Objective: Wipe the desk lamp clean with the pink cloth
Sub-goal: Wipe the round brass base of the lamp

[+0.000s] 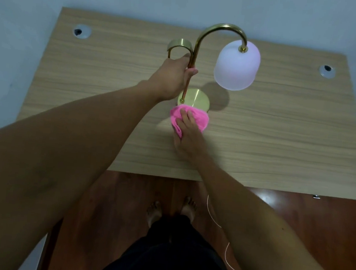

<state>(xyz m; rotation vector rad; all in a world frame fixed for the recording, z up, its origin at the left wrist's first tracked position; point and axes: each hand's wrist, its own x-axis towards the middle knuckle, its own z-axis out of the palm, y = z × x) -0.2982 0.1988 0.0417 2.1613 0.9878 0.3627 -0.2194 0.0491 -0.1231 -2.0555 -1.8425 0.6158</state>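
The desk lamp stands mid-desk: a round brass base [196, 98], a brass stem that curves over at the top [219, 27], a brass handle loop [180, 45] and a frosted white shade [237, 66] hanging on the right. My left hand [172, 79] grips the stem partway up, thumb wrapped round it. The pink cloth [196, 118] lies bunched against the front of the base. My right hand [187, 135] presses on the cloth with fingers laid over it; the near rim of the base is hidden under the cloth.
The wooden desk [282, 135] has a cable grommet at the back left [82, 31] and another at the back right [327, 71]. A wall rises right behind it. A thin white cord [212, 217] hangs below the front edge, above my bare feet on the reddish floor.
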